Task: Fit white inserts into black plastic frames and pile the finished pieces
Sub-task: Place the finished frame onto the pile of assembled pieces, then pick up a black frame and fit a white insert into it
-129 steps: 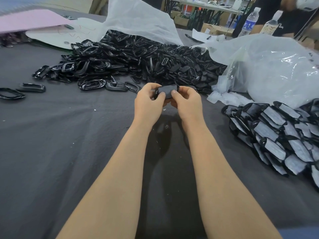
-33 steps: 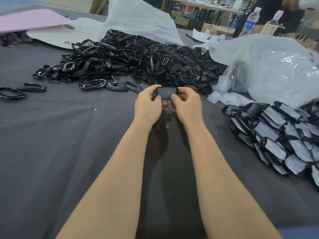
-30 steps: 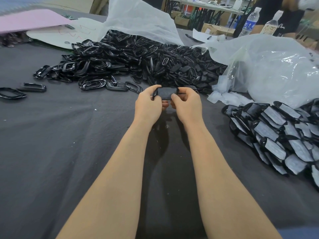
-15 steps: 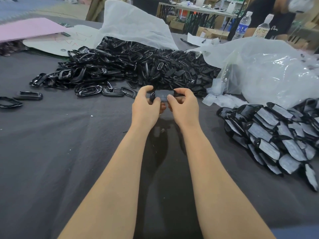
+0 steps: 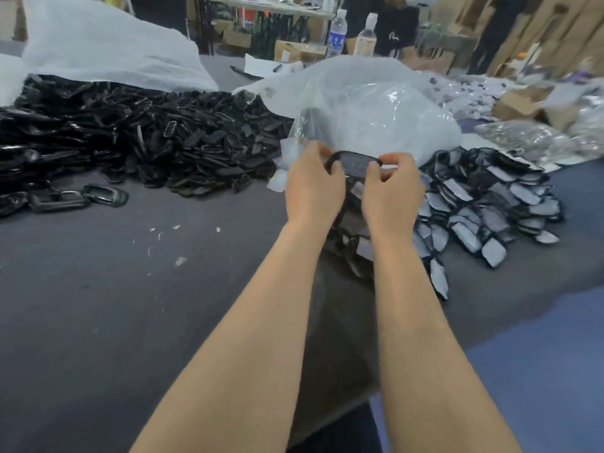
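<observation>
Head view: my left hand [image 5: 313, 188] and right hand [image 5: 392, 191] are raised side by side above the counter [image 5: 130, 305], and both are clamped on one black frame [image 5: 354, 163]. The left hand's fingers curl round its left end and the right hand's thumb and fingers pinch its right end, so the frame lies level between them. I see a grey face filling its middle, but the blur keeps me from telling whether an insert sits fully home.

Just under and to the right of my hands, the pile of finished pieces [image 5: 490, 197] spreads toward the counter's right edge, pale faces up in black rims. Behind the hands, a clear plastic bag [image 5: 376, 116] bulges, touching that pile's far side. Toward the far left corner lies the heap of black frames [image 5: 147, 138], with a white sheet [image 5: 98, 47] draped over its far side. Two loose frames [image 5: 104, 194] rest on the counter just in front of the heap. A few white scraps [image 5: 179, 261] dot the cloth nearer me. Two water bottles [image 5: 336, 34] stand at the far edge.
</observation>
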A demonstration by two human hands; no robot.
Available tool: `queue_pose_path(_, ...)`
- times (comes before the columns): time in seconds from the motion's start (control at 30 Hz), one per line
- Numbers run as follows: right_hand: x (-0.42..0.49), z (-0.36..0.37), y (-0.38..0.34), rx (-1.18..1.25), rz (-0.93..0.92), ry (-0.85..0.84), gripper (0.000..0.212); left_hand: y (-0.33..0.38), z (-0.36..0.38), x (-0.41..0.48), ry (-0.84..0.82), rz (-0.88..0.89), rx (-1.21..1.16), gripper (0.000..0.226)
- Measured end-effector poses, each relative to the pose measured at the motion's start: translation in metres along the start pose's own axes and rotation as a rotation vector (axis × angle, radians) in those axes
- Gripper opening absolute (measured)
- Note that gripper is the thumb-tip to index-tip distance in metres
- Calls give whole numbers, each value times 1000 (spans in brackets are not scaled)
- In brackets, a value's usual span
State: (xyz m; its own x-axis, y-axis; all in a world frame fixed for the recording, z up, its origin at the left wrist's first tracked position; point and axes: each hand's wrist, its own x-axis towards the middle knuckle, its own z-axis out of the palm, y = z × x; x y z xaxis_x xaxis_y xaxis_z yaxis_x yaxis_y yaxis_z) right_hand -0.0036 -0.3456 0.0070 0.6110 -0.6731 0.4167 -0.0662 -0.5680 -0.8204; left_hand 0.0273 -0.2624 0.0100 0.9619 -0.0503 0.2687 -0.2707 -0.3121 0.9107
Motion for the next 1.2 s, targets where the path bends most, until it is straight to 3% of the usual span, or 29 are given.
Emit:
queue_pose_path(0.23, 9, -11, 29, -349, 160, -44, 26, -6, 44, 1, -47, 93, 302, 29)
queue_pose_path(0.37, 7, -7, 20, -353, 104, 62, 30, -4, 37, 6, -20, 62, 142, 27)
queue_pose_path(0.5, -3, 14, -5, -182, -83, 103, 25, -9, 7, 18, 128, -8, -59, 22)
queue_pose_path(0.67, -33, 70, -46, 93, -208, -229, 17, -39, -59, 32, 331, -118, -178, 18)
queue_pose_path(0.8, -69, 127, -69, 51, -226, -594, 20, -73, -118, 34, 485, -264, -225, 15)
queue_pose_path(0.97, -114, 183, -99, 6, -331, -853, 31, -102, -178, 31, 710, -337, -298, 16)
queue_pose_path(1.07, -133, 206, -108, -263, -478, -891, 33, -113, -200, 31, 777, -353, -314, 16)
queue_pose_path(1.2, -142, 215, -114, -296, -389, -770, 27, -119, -209, 32, 771, -366, -316, 17)
